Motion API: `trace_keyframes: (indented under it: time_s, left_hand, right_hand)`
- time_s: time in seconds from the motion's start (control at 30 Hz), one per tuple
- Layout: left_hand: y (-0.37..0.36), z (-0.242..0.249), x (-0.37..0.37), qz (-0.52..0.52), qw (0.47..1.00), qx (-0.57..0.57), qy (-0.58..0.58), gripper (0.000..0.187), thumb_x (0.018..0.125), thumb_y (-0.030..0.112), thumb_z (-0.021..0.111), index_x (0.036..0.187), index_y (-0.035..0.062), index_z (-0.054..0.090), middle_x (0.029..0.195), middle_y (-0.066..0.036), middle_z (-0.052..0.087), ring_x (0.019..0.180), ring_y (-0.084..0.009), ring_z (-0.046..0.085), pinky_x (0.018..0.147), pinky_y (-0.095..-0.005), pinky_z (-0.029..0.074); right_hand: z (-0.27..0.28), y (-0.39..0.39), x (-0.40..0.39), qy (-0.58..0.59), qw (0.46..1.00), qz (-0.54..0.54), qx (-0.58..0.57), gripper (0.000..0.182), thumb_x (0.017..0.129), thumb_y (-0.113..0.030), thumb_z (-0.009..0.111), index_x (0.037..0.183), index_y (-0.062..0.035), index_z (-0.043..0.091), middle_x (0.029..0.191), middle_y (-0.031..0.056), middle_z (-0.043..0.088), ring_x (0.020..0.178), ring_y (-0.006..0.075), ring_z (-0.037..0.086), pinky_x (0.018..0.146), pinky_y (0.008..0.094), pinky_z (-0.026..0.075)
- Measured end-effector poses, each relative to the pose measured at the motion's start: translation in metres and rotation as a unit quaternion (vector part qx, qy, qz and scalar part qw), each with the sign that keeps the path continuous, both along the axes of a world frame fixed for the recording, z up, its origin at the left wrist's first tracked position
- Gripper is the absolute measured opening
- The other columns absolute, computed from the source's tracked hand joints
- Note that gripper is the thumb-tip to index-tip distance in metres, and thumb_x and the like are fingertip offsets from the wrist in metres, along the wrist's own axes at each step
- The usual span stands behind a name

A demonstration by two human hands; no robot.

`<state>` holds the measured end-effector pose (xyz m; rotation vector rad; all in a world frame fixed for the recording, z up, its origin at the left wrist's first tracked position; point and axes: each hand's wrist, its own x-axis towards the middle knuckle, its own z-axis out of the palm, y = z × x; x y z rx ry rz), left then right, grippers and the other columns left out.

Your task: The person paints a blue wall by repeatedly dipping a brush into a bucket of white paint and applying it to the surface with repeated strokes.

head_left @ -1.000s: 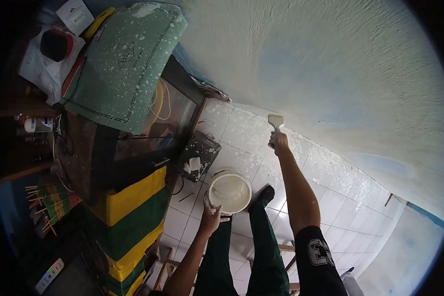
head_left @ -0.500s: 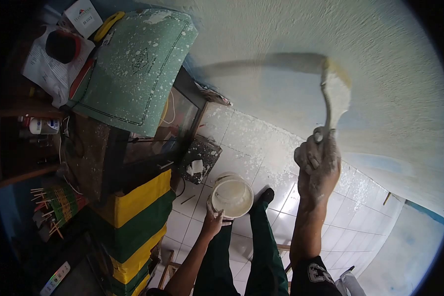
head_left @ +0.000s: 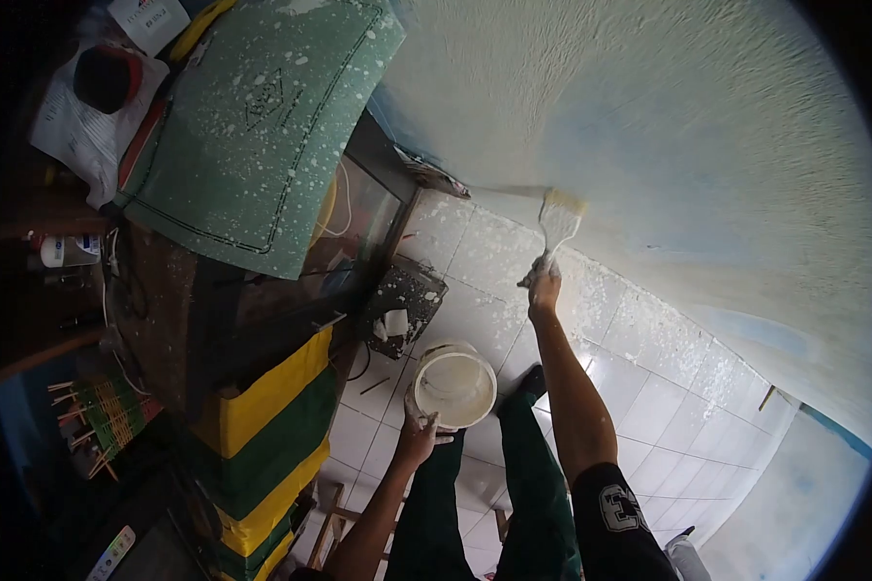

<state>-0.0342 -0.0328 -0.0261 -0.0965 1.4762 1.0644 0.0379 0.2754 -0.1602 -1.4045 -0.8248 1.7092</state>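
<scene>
My right hand (head_left: 545, 279) is closed around the handle of a wide paintbrush (head_left: 560, 219) coated in whitish paint. Its pale yellow bristles point up at the lower part of the wall (head_left: 649, 136), close to where the wall meets the floor. That wall has a rough whitish coat with bluish patches. In my left hand (head_left: 420, 431) is a round white bucket (head_left: 455, 387), gripped at its lower left rim. Whitish paint lies inside the bucket. Both hands are smeared with paint.
White floor tiles (head_left: 475, 242) are spattered with paint along the wall. A dark speckled box (head_left: 404, 300) stands by a cabinet covered with a paint-spotted green cloth (head_left: 262, 126). Yellow and green striped fabric (head_left: 271, 407) hangs at left. A wooden stool (head_left: 334, 528) shows below.
My right hand has moved the paintbrush down and left, from higher on the wall to near its base. My left hand keeps the bucket in nearly the same place.
</scene>
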Motion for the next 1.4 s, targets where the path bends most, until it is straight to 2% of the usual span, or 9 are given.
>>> trace_keyframes:
  time_s: [0.07, 0.2, 0.33, 0.53, 0.83, 0.97, 1.13, 1.27, 1.4]
  left_hand:
    - [0.001, -0.006, 0.001, 0.009, 1.0, 0.008, -0.004, 0.068, 0.088, 0.002, 0.038, 0.134, 0.0235, -0.008, 0.126, -0.022, 0.035, 0.085, -0.0318, 0.061, 0.065, -0.0382, 0.057]
    - [0.006, 0.001, 0.0, 0.018, 1.0, -0.007, 0.02, 0.067, 0.088, 0.002, 0.037, 0.134, 0.0236, -0.007, 0.124, -0.022, 0.036, 0.085, -0.032, 0.061, 0.064, -0.0371, 0.057]
    - [0.003, 0.0, 0.004, 0.039, 0.999, -0.002, 0.021, 0.067, 0.088, 0.002, 0.038, 0.134, 0.0238, -0.006, 0.124, -0.022, 0.037, 0.086, -0.0323, 0.061, 0.063, -0.0373, 0.057]
    - [-0.008, -0.001, 0.009, 0.065, 0.998, 0.013, -0.009, 0.067, 0.088, 0.004, 0.04, 0.134, 0.026, -0.004, 0.127, -0.021, 0.033, 0.088, -0.0337, 0.06, 0.065, -0.0403, 0.057]
    - [-0.004, 0.045, 0.008, 0.018, 0.999, 0.032, 0.019, 0.071, 0.086, 0.007, 0.045, 0.134, 0.025, -0.005, 0.126, -0.021, 0.033, 0.088, -0.0355, 0.059, 0.066, -0.042, 0.057]
    - [-0.008, 0.039, 0.006, 0.029, 0.999, 0.03, 0.0, 0.065, 0.088, 0.001, 0.039, 0.134, 0.0182, -0.004, 0.122, -0.021, 0.039, 0.085, -0.031, 0.061, 0.064, -0.0377, 0.057]
    - [-0.006, 0.042, -0.001, 0.024, 1.0, 0.006, 0.014, 0.063, 0.089, 0.003, 0.039, 0.133, 0.0172, -0.003, 0.12, -0.023, 0.04, 0.084, -0.0311, 0.061, 0.065, -0.0383, 0.057]
    - [-0.011, 0.037, -0.005, 0.011, 1.0, 0.007, 0.023, 0.062, 0.089, 0.005, 0.04, 0.133, 0.017, -0.003, 0.119, -0.024, 0.041, 0.085, -0.0308, 0.061, 0.066, -0.0387, 0.057]
    - [-0.017, 0.028, -0.006, 0.025, 1.0, -0.005, 0.01, 0.065, 0.089, 0.005, 0.04, 0.134, 0.0189, -0.005, 0.119, -0.024, 0.041, 0.085, -0.0304, 0.061, 0.067, -0.0386, 0.056]
  right_hand:
    - [-0.048, -0.011, 0.02, -0.065, 0.994, 0.035, -0.075, 0.029, 0.091, -0.032, 0.04, 0.078, -0.0064, 0.046, 0.054, 0.0002, 0.04, 0.044, 0.0117, 0.041, 0.045, 0.0294, 0.044]
    - [-0.071, 0.01, 0.029, -0.132, 0.959, 0.106, -0.228, 0.031, 0.09, -0.033, 0.039, 0.08, -0.0045, 0.049, 0.053, 0.0007, 0.042, 0.043, 0.0127, 0.044, 0.047, 0.0317, 0.048]
    - [-0.049, 0.047, 0.016, -0.022, 0.976, 0.073, -0.202, 0.03, 0.092, -0.032, 0.038, 0.086, -0.0041, 0.048, 0.055, -0.0012, 0.04, 0.045, 0.0118, 0.041, 0.048, 0.0282, 0.044]
    - [0.06, 0.056, -0.02, 0.097, 0.982, 0.019, -0.163, 0.027, 0.092, -0.03, 0.04, 0.084, -0.0047, 0.046, 0.055, -0.0023, 0.036, 0.043, 0.0093, 0.035, 0.043, 0.0248, 0.035]
    - [0.343, -0.007, -0.018, 0.115, 0.992, 0.006, 0.043, 0.025, 0.092, -0.028, 0.043, 0.087, -0.0039, 0.047, 0.053, -0.0049, 0.033, 0.041, 0.0043, 0.028, 0.037, 0.019, 0.023]
    - [0.395, -0.023, -0.026, 0.116, 0.977, 0.037, 0.174, 0.03, 0.093, -0.033, 0.038, 0.088, -0.004, 0.045, 0.051, -0.004, 0.031, 0.04, 0.0037, 0.027, 0.034, 0.0179, 0.023]
    - [0.368, 0.002, -0.054, 0.069, 0.972, 0.015, 0.223, 0.032, 0.094, -0.035, 0.035, 0.087, -0.005, 0.042, 0.052, -0.0032, 0.031, 0.041, 0.005, 0.03, 0.036, 0.0202, 0.027]
    - [0.256, 0.028, -0.071, 0.036, 0.969, 0.0, 0.243, 0.03, 0.095, -0.033, 0.033, 0.083, -0.0061, 0.041, 0.055, -0.0023, 0.033, 0.042, 0.0065, 0.032, 0.038, 0.0215, 0.03]
    - [0.14, 0.002, -0.063, 0.04, 0.997, -0.002, 0.068, 0.024, 0.093, -0.029, 0.04, 0.084, -0.0074, 0.043, 0.057, -0.0004, 0.037, 0.045, 0.01, 0.038, 0.041, 0.0246, 0.035]
